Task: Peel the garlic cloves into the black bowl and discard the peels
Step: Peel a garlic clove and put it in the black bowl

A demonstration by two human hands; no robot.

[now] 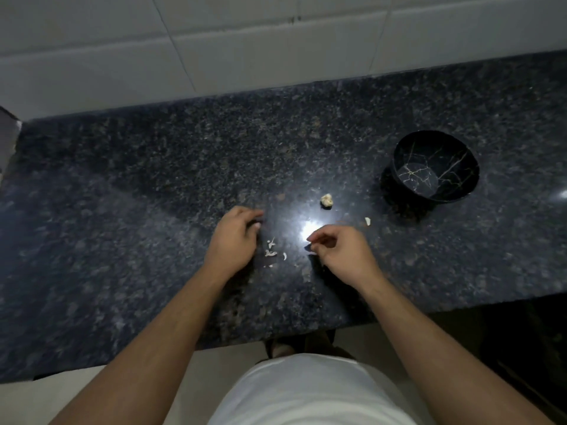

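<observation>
Single head-worn wide-angle cam only. Looked forward and steeply down from above at dark speckled granite countertop (153, 185), close-in, w/ white tiled wall (214, 41) along top edge and both forearms entering from bottom.

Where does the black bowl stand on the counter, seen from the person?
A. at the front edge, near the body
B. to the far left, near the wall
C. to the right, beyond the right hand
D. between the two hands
C: the black bowl stands right of and beyond the right hand, apart from it.
</observation>
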